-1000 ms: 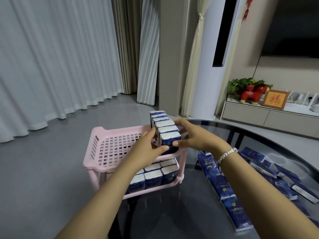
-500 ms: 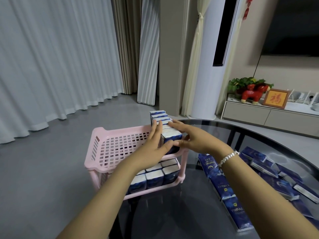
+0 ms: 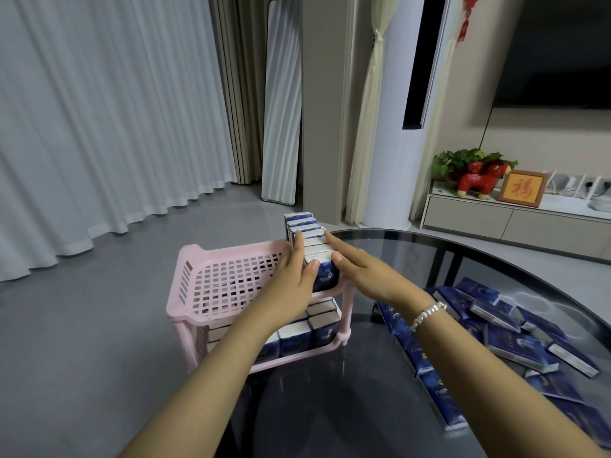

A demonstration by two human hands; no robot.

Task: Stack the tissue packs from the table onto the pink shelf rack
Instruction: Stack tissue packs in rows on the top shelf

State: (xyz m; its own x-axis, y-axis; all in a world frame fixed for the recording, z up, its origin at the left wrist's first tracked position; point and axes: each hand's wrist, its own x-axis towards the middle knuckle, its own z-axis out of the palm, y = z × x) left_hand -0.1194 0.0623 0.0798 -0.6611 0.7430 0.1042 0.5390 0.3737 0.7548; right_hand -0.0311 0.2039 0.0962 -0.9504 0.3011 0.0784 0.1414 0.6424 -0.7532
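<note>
A pink two-tier shelf rack (image 3: 205, 312) stands at the left edge of the dark glass table (image 3: 380, 391). A row of upright blue tissue packs (image 3: 309, 231) fills the right side of its top tier. My left hand (image 3: 292, 280) lies flat against the row's left side, thumb on the front pack. On the right side my right hand (image 3: 360, 271) presses with straight fingers. More packs (image 3: 297, 337) stand on the lower tier. Several loose packs (image 3: 506, 338) lie on the table to the right.
The rack's left half of the top tier is bare mesh. Grey floor and white curtains (image 3: 99, 127) lie to the left. A mirror (image 3: 281, 100), a white column unit and a low cabinet (image 3: 512, 223) with ornaments stand behind the table.
Both hands have let go of the front packs and flattened out, sliding further back along the two sides of the row.
</note>
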